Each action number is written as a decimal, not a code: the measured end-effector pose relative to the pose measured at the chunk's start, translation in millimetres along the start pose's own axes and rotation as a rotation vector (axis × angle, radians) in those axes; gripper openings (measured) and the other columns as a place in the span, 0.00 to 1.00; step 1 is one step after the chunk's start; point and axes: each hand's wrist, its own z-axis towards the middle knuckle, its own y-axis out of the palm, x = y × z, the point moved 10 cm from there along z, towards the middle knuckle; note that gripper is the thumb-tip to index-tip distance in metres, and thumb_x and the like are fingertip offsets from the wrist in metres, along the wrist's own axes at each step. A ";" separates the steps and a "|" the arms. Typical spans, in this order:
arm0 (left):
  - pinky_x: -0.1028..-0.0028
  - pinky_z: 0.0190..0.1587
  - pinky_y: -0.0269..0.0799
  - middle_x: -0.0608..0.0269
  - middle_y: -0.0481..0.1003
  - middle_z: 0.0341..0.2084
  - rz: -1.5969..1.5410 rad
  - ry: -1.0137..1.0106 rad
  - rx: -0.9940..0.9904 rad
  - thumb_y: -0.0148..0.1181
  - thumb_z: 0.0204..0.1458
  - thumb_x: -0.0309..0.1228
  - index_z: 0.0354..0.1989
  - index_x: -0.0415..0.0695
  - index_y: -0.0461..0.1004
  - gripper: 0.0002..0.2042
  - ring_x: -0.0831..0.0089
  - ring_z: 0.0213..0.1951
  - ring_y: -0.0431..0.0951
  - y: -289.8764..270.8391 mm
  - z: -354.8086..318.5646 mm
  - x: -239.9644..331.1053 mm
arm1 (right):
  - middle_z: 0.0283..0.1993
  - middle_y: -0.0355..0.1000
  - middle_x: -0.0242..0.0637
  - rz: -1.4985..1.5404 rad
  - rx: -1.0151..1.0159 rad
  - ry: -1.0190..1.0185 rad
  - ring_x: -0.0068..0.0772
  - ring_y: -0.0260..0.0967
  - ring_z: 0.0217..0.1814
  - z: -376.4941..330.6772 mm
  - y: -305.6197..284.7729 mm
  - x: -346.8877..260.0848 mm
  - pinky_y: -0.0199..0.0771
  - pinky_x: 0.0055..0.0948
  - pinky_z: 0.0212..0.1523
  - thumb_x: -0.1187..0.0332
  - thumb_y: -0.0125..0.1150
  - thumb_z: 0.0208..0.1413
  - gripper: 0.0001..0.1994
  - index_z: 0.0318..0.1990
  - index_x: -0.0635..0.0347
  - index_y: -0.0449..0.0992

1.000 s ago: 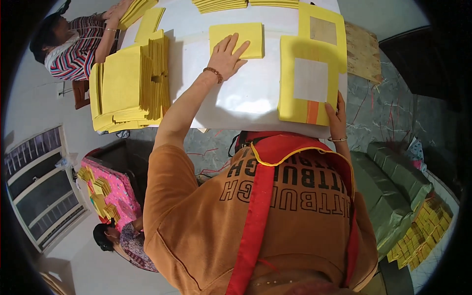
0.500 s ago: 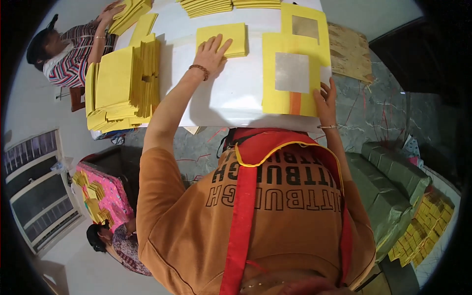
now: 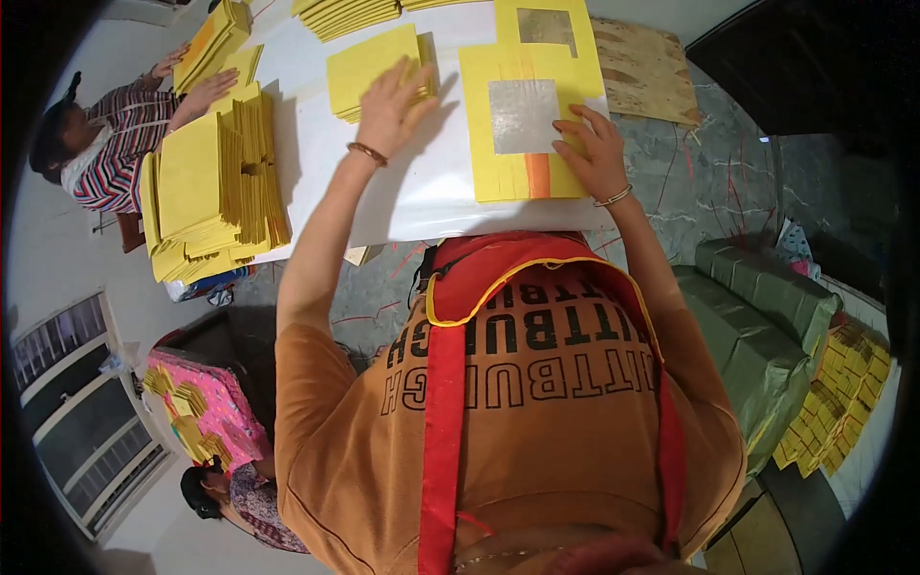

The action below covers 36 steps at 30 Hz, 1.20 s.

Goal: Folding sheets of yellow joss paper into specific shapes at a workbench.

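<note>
Your left hand point(image 3: 391, 101) lies flat, fingers spread, gripping nothing, on a small stack of plain yellow paper sheets point(image 3: 369, 69) on the white table point(image 3: 422, 192). Your right hand point(image 3: 594, 153), fingers open, presses the edge of a yellow paper sheet with a silver foil square and orange stripe point(image 3: 522, 125) directly ahead. These sheets look thin, light and easily creased; a corner seems the best place to lift one.

Small stack of plain yellow sheets point(image 3: 369, 69) flat beside a silver-squared, orange-striped yellow sheet point(image 3: 530, 134).
</note>
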 end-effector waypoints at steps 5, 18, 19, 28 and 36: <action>0.63 0.48 0.58 0.57 0.66 0.47 -0.393 0.217 -0.114 0.60 0.44 0.42 0.47 0.48 0.69 0.22 0.59 0.48 0.64 -9.0 -20.5 127.9 | 0.52 0.63 0.40 0.188 -0.018 0.056 0.40 0.59 0.56 -0.4 7.4 11.0 0.59 0.33 0.54 0.67 0.62 0.45 0.13 0.40 0.54 0.75; 0.69 0.34 0.69 0.59 0.74 0.26 -0.684 0.249 -0.199 0.55 0.48 0.31 0.33 0.40 0.74 0.07 0.62 0.30 0.73 -2.6 -18.2 142.1 | 0.54 0.61 0.41 0.507 -0.055 0.117 0.36 0.57 0.57 -0.7 15.2 29.1 0.57 0.29 0.55 0.67 0.55 0.51 0.08 0.34 0.61 0.76; 0.70 0.32 0.68 0.58 0.73 0.24 -0.685 0.212 -0.219 0.55 0.49 0.29 0.33 0.40 0.74 0.07 0.63 0.28 0.72 3.6 -19.0 137.1 | 0.54 0.60 0.41 0.553 -0.083 0.158 0.35 0.57 0.57 -1.6 19.3 33.4 0.57 0.28 0.55 0.66 0.52 0.53 0.09 0.34 0.62 0.75; 0.73 0.28 0.68 0.57 0.73 0.22 -0.820 -0.156 -0.400 0.52 0.52 0.30 0.33 0.37 0.73 0.08 0.68 0.24 0.72 25.5 -16.1 111.3 | 0.56 0.58 0.39 0.879 -0.063 0.314 0.29 0.56 0.57 -6.4 26.2 44.9 0.53 0.27 0.57 0.60 0.40 0.59 0.20 0.32 0.69 0.74; 0.76 0.23 0.64 0.60 0.72 0.16 -0.909 -0.296 -0.434 0.53 0.51 0.31 0.32 0.37 0.74 0.09 0.76 0.18 0.69 38.1 -22.2 100.6 | 0.57 0.59 0.33 0.782 -0.073 0.296 0.25 0.57 0.55 -8.5 22.3 44.2 0.56 0.27 0.53 0.54 0.35 0.60 0.24 0.34 0.64 0.75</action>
